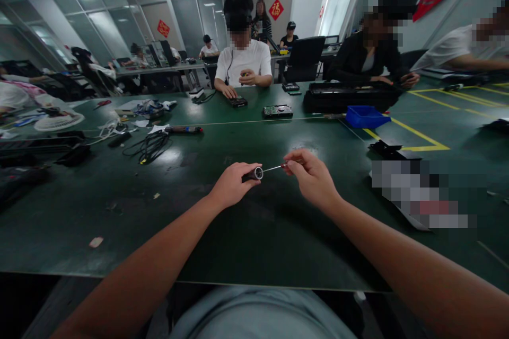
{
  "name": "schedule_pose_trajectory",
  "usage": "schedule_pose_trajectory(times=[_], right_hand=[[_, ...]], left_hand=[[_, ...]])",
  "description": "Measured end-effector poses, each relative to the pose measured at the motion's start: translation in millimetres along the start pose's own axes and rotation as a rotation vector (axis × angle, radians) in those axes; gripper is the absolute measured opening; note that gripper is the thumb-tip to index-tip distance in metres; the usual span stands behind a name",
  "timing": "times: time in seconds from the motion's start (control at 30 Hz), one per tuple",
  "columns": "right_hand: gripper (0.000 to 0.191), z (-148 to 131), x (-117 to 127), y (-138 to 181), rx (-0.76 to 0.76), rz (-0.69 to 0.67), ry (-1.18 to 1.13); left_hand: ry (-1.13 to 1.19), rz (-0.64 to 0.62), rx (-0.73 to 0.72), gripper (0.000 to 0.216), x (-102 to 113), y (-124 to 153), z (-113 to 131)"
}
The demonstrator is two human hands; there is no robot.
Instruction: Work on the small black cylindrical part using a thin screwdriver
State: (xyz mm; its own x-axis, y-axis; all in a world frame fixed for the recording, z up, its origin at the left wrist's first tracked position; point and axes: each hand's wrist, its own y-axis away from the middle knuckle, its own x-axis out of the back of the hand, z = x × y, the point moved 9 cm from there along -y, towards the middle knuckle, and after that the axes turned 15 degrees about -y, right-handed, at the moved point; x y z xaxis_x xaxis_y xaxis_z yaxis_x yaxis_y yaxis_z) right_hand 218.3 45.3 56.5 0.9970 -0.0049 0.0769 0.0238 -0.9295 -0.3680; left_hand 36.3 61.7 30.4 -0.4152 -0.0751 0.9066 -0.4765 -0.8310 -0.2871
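Note:
Over the middle of the green table, my left hand (233,183) is wrapped round a short dark cylinder (254,174) with a silver-rimmed round end, which looks like a small flashlight. That end faces right. My right hand (312,175) pinches a screwdriver (274,168) by its dark red handle. The thin metal shaft points left, and its tip is at the cylinder's open end. Whether the tip touches the inside cannot be made out. Both hands are held above the tabletop, and my fingers hide part of the cylinder and of the handle.
A corded pen-like tool (185,130) lies left with its black cable (149,145). Ahead is a circuit-board drive (277,111); a blue bin (366,116) and long black casing (352,97) stand right. A co-worker (244,61) sits opposite. A scrap (96,242) lies near the front edge.

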Motion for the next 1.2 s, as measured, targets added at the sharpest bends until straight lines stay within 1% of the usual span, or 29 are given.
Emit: schedule_pose_trajectory(times=[0.07,0.17,0.23,0.4,0.5,0.57,0.63,0.73,0.87,0.93,1.0,1.03,1.1,1.17,1.2], right_hand=[[0.016,0.9,-0.8,0.5,-0.017,-0.01,0.029],[0.027,0.7,-0.7,0.8,-0.034,-0.016,0.134],[0.028,1.7,-0.4,0.6,-0.038,-0.013,0.17],[0.022,5.1,-3.5,1.2,-0.038,-0.037,0.073],[0.026,7.1,-6.1,2.4,-0.045,-0.065,0.085],[0.027,8.3,-5.5,2.8,-0.039,-0.055,0.093],[0.023,9.2,-1.8,2.7,-0.03,-0.006,0.052],[0.021,8.4,4.0,2.0,-0.012,0.083,-0.083],[0.021,8.6,0.1,-0.5,-0.012,0.076,-0.231],[0.024,15.6,2.3,-2.2,-0.044,0.114,-0.333],[0.024,29.1,7.1,-3.9,-0.106,0.185,-0.477],[0.024,36.9,7.4,-5.2,-0.147,0.198,-0.547],[0.023,54.6,6.7,-7.2,-0.262,0.215,-0.649],[0.022,71.7,5.6,-7.0,-0.402,0.234,-0.703],[0.021,76.9,7.4,-6.9,-0.438,0.261,-0.719]], left_hand=[[-0.003,-0.003,-0.009,0.041,-0.7,-0.3,0.2],[-0.002,-0.004,-0.012,0.041,-0.8,-0.4,0.8],[-0.002,-0.01,-0.009,0.041,-1.2,-0.3,0.6],[-0.003,0.001,-0.008,0.041,-1.9,-0.3,-1.3],[-0.004,-0.005,-0.005,0.04,-3.2,-0.8,-2.6],[0.005,-0.002,0.013,0.039,-2.3,-1.1,-3.4],[0.019,0.01,0.032,0.04,0.1,-1.1,-3.3],[0.035,0.02,0.039,0.042,2.2,-0.8,-0.7],[0.052,0.013,0.039,0.041,-0.1,-1.0,1.2],[0.065,0.035,0.023,0.042,0.6,-2.2,2.4],[0.07,0.072,-0.023,0.043,3.6,-4.0,5.6],[0.067,0.09,-0.051,0.042,5.3,-5.0,7.5],[0.051,0.117,-0.098,0.04,8.1,-6.7,10.6],[0.03,0.129,-0.122,0.038,9.4,-8.0,11.9],[0.018,0.129,-0.125,0.037,9.3,-8.3,12.0]])
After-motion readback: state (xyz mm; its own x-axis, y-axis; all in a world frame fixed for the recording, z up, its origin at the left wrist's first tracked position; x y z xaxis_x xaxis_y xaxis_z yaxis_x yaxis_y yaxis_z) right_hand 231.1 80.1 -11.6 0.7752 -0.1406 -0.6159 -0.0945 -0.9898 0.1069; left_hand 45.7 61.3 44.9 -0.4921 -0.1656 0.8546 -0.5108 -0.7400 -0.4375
